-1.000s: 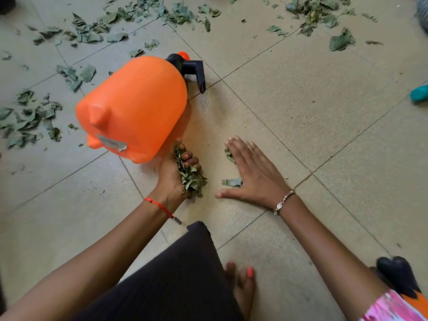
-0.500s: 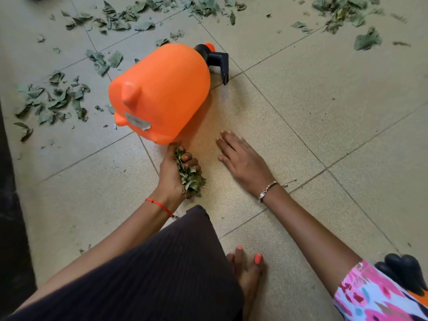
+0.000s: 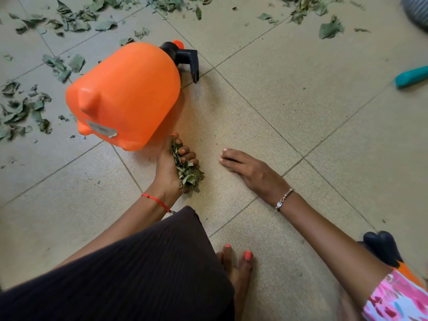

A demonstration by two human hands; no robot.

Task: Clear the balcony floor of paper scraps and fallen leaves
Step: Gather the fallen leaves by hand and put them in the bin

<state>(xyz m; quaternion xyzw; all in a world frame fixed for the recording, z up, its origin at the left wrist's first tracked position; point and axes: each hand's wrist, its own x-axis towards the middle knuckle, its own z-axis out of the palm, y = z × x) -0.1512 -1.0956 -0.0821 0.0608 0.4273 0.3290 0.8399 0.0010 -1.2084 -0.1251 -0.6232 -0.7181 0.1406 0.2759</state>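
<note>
My left hand [image 3: 172,166] grips a bunch of dry green leaves [image 3: 188,172] just in front of my knee, right beside the base of an orange sprayer. My right hand [image 3: 251,171] lies flat on the beige tile floor [image 3: 278,100] a little to the right, fingers straight and pointing left; nothing is seen under it. More fallen leaves [image 3: 20,112] lie scattered at the left, another spread of leaves [image 3: 76,19] along the far edge, and a large leaf [image 3: 330,28] at the far right.
An orange sprayer bottle [image 3: 125,96] with a black nozzle [image 3: 188,60] lies on its side ahead of my left hand. A teal handle [image 3: 411,76] juts in at the right edge. A black and orange object [image 3: 382,247] sits at the lower right. My bare foot [image 3: 238,269] is below.
My right hand has swept across the tile toward my left hand, and the two loose leaves seen by it a second ago are gone from view. The left hand keeps its bunch.
</note>
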